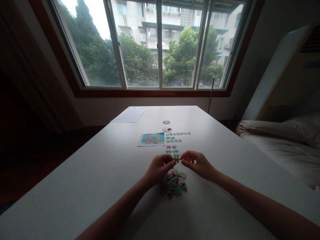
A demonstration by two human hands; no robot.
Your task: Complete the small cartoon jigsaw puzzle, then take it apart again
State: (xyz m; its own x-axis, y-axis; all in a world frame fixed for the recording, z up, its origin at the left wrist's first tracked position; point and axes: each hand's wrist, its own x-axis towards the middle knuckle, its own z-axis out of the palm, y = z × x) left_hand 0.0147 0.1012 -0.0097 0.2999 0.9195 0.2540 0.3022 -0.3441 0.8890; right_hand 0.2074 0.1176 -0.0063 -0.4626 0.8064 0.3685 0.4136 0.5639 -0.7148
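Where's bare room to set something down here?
The table is bare right of the puzzle rows, out to its edge, and left of the picture, nearer than the paper. The middle is crowded: rows, pile, left hand, right hand.

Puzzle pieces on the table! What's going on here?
A person is handling a small yellowish-green puzzle piece: the left hand pinches it, and the right hand has its fingertips at the other side. A loose pile of pieces lies on the table just nearer the person. Beyond the hands are rows of separate pieces, with a colourful picture to their left.
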